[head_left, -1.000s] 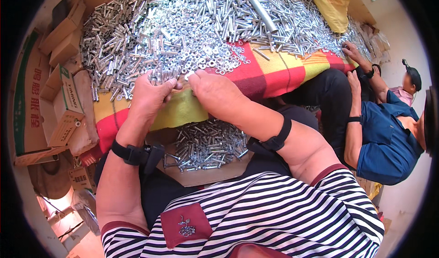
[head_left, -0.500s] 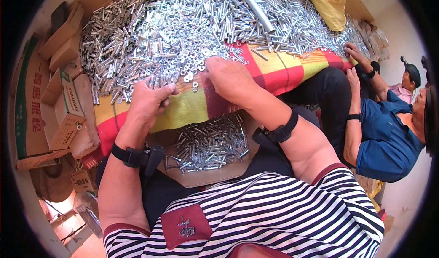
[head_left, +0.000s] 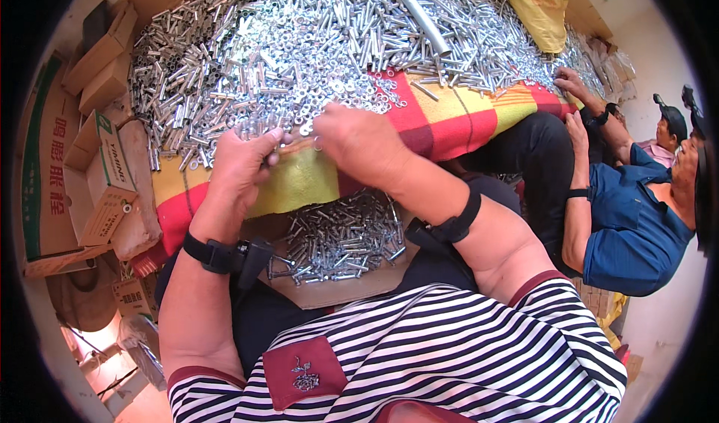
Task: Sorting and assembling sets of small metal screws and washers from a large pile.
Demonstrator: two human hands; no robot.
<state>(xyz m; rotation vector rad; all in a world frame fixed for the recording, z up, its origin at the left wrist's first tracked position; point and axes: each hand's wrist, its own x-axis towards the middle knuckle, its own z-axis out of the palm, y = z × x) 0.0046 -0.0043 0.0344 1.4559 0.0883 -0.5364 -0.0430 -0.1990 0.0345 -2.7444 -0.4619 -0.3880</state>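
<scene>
My left hand (head_left: pixel 243 159) is closed at the near edge of a heap of metal sleeves and bolts (head_left: pixel 202 71), thumb pressed toward the fingers. Small shiny metal parts show around its fingertips, but what it grips is unclear. Just to the right, my right hand (head_left: pixel 359 142) has its fingers bent together above the loose washers and nuts (head_left: pixel 329 86). Its fingertips are partly hidden, and I cannot make out what is in them. Below both hands, a checked red and yellow cloth (head_left: pixel 303 179) hangs over the edge.
An open cardboard box (head_left: pixel 307 294) holding many bolts (head_left: pixel 344 236) sits between my legs. A metal tube (head_left: pixel 419 14) lies on the heap, near a yellow sack (head_left: pixel 541 7). Cartons (head_left: pixel 101 176) stand at left. At right, a co-worker in a blue shirt (head_left: pixel 629 213) reaches to the heap.
My right hand has shifted slightly left, closer to my left hand, and now covers part of the washers at the cloth edge. My left hand stays nearly in place.
</scene>
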